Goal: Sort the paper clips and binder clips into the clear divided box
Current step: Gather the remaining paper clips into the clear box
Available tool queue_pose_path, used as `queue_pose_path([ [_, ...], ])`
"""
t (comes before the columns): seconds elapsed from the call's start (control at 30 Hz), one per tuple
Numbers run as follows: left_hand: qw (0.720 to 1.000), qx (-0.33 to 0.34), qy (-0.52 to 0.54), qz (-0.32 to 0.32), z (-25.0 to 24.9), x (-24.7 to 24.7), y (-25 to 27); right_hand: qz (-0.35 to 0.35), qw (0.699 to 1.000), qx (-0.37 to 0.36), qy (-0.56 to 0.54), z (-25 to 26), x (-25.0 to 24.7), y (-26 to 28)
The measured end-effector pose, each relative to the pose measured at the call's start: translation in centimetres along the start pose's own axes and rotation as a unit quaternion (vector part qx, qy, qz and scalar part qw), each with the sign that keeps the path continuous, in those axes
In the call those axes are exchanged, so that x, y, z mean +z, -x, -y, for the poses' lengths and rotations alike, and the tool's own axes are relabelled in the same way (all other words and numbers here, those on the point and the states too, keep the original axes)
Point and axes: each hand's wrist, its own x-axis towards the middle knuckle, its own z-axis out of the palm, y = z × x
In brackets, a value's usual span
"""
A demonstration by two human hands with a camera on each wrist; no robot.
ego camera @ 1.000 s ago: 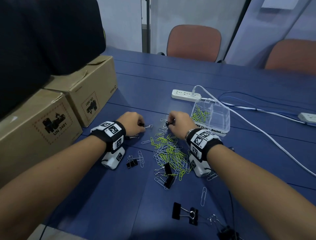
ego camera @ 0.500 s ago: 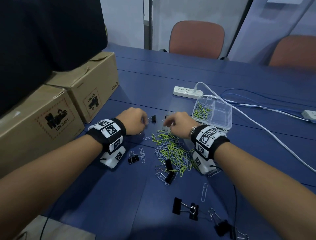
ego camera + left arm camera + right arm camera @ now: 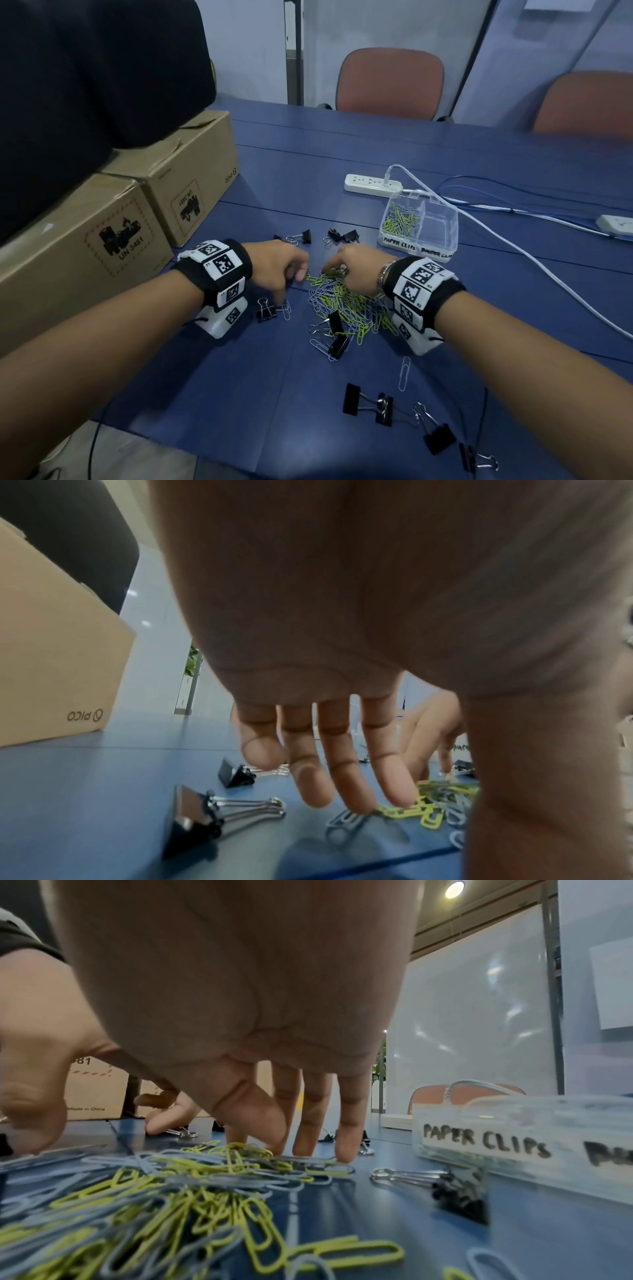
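A pile of yellow-green and grey paper clips (image 3: 342, 305) lies on the blue table (image 3: 513, 325) between my wrists. My left hand (image 3: 294, 277) reaches down with straight fingers; its fingertips (image 3: 356, 804) touch clips at the pile's left edge (image 3: 431, 804) and hold nothing. My right hand (image 3: 334, 270) rests its straight fingertips (image 3: 344, 1153) on the pile's far edge (image 3: 192, 1185), thumb apart. Two black binder clips (image 3: 303, 236) (image 3: 344, 236) lie just beyond the hands. The clear divided box (image 3: 448, 236) stands right of them, with paper clips in its left compartment.
More binder clips lie by my left wrist (image 3: 267, 311), in the pile (image 3: 337, 334) and near the table's front edge (image 3: 368, 404). Cardboard boxes (image 3: 120, 233) stand at the left. A power strip (image 3: 373, 183) and cables (image 3: 513, 246) run behind the box.
Both hands let go of the binder clips they held, which now lie beyond them. The hands drew back toward me onto the paper clip pile.
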Motion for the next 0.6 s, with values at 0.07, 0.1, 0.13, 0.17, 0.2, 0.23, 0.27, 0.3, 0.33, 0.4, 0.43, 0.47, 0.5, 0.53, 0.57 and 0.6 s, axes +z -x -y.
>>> queue_pose_path([
  [0.07, 1.000, -0.005, 0.003, 0.004, -0.1, 0.0, 0.0, 0.002, 1.000, 0.002, -0.002, -0.3, 0.0, 0.8],
  [0.1, 1.000, -0.006, 0.005, 0.002, -0.1, 0.0, 0.1, -0.002, 1.000, 0.004, -0.006, -0.5, 0.1, 1.1],
  [0.13, 1.000, -0.005, 0.010, -0.002, 0.0, -0.1, 0.2, -0.012, 1.000, 0.005, -0.012, -0.7, 0.3, 1.3],
  [0.17, 1.000, -0.004, 0.015, -0.006, 0.0, -0.1, 0.4, -0.031, 0.999, 0.003, -0.019, -0.7, 0.4, 1.5],
  [0.2, 1.000, -0.003, 0.016, -0.006, 0.0, -0.2, 0.6, -0.052, 0.998, -0.001, -0.028, -0.7, 0.6, 1.7],
  [0.23, 1.000, -0.004, 0.012, 0.000, -0.1, -0.2, 0.8, -0.071, 0.997, -0.011, -0.038, -0.5, 0.8, 1.9],
  [0.27, 1.000, -0.007, 0.004, 0.010, -0.1, -0.1, 1.1, -0.079, 0.996, -0.023, -0.042, -0.2, 1.0, 2.2],
  [0.3, 1.000, -0.012, -0.008, 0.020, -0.1, 0.0, 1.3, -0.071, 0.996, -0.036, -0.036, 0.2, 1.2, 2.4],
  [0.33, 0.999, -0.020, -0.020, 0.026, 0.0, 0.2, 1.4, -0.054, 0.997, -0.048, -0.025, 0.5, 1.4, 2.7],
  [0.4, 0.998, -0.031, -0.036, 0.031, 0.1, 0.3, 1.7, -0.027, 0.998, -0.061, -0.004, 1.2, 1.8, 3.2],
  [0.43, 0.998, -0.035, -0.039, 0.032, 0.3, 0.4, 1.8, -0.024, 0.998, -0.065, 0.000, 1.4, 1.8, 3.4],
  [0.47, 0.998, -0.038, -0.040, 0.031, 0.3, 0.3, 1.9, -0.023, 0.997, -0.068, 0.000, 1.5, 1.9, 3.4],
  [0.5, 0.998, -0.039, -0.037, 0.029, 0.3, 0.2, 2.1, -0.025, 0.997, -0.070, -0.003, 1.6, 1.9, 3.5],
  [0.53, 0.999, -0.036, -0.030, 0.023, 0.2, 0.2, 2.3, -0.027, 0.997, -0.072, -0.007, 1.8, 1.9, 3.7],
  [0.57, 0.999, -0.024, -0.018, 0.012, -0.1, 0.2, 2.5, -0.032, 0.997, -0.075, -0.014, 1.9, 1.8, 3.9],
  [0.6, 1.000, -0.005, -0.006, -0.006, -0.6, 0.3, 2.8, -0.042, 0.996, -0.078, -0.024, 1.9, 1.8, 4.1],
])
